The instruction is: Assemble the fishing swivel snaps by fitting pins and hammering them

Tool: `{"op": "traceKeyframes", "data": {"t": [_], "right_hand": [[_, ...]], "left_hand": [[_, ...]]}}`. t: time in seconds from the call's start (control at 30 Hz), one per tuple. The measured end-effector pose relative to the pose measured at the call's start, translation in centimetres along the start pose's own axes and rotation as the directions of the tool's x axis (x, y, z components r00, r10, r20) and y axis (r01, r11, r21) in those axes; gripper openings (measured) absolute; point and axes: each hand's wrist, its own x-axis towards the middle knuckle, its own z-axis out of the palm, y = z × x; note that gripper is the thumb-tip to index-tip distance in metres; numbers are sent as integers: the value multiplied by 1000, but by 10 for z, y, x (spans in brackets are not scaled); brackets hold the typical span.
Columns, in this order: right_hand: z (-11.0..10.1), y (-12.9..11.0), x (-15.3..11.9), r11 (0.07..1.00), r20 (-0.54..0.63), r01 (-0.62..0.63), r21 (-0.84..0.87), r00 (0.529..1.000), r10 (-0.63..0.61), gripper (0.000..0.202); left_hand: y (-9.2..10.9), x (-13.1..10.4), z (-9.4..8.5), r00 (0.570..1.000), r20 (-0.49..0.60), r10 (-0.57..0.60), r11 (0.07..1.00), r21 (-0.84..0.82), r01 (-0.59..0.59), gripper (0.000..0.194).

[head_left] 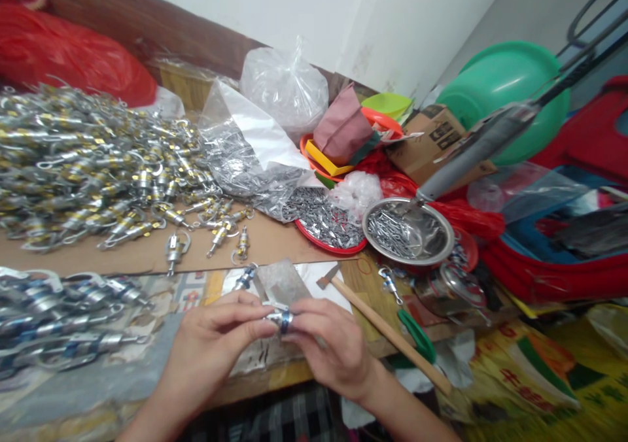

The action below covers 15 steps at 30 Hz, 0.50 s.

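Between the fingertips of both hands is a small silver metal hook fitting [281, 318] with a blue band. My left hand [216, 337] pinches its left end, and my right hand [333, 344] grips its right end; the fingers cover much of it. Just beyond them lies a flat grey metal block [282, 282], with another blue-banded fitting [245, 276] at its left. A hammer [387, 327] with a wooden handle rests to the right of my right hand. On the left, several larger blue-banded hook fittings [63, 321] lie in rows.
A big heap of silver and gold hook fittings [88, 161] fills the back left. Small metal parts fill a red tray [328, 248] and lie in a steel bowl [444, 239]. A grey metal lever [481, 148] slants above the bowl. A green-handled tool [417, 337] lies near the table's right edge.
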Motion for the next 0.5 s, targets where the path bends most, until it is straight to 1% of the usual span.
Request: {"op": "traceKeyframes", "data": {"t": [0.07, 0.1, 0.13, 0.2, 0.27, 0.33, 0.4, 0.5], "right_hand": [[-2, 2, -1, 988, 32, 138, -72, 990, -136, 22], [-4, 2, -1, 978, 42, 186, -94, 982, -183, 21], [-5, 2, 0, 970, 53, 216, -107, 976, -211, 19], [-9, 1, 2, 965, 70, 233, -118, 972, -226, 19], [-11, 0, 3, 969, 69, 217, -121, 975, -210, 21], [-10, -1, 4, 978, 35, 177, -110, 984, -174, 23], [-6, -2, 3, 994, -11, 99, -43, 995, -99, 25], [2, -5, 4, 988, -91, -53, 143, 994, 67, 22]], "left_hand": [[3, 0, 0, 999, 22, 27, 999, 45, -28, 9], [4, -1, 0, 999, 31, 45, 996, 79, -47, 8], [5, -1, 0, 997, 45, 64, 991, 114, -69, 8], [6, -2, -1, 992, 68, 110, 976, 179, -121, 7], [8, -3, -3, 985, 66, 160, 960, 222, -171, 7], [10, -3, -4, 982, 62, 178, 953, 238, -188, 8], [11, -3, -5, 987, 81, 137, 961, 230, -153, 9], [9, -4, -3, 997, 80, 2, 986, 169, -16, 8]]}}
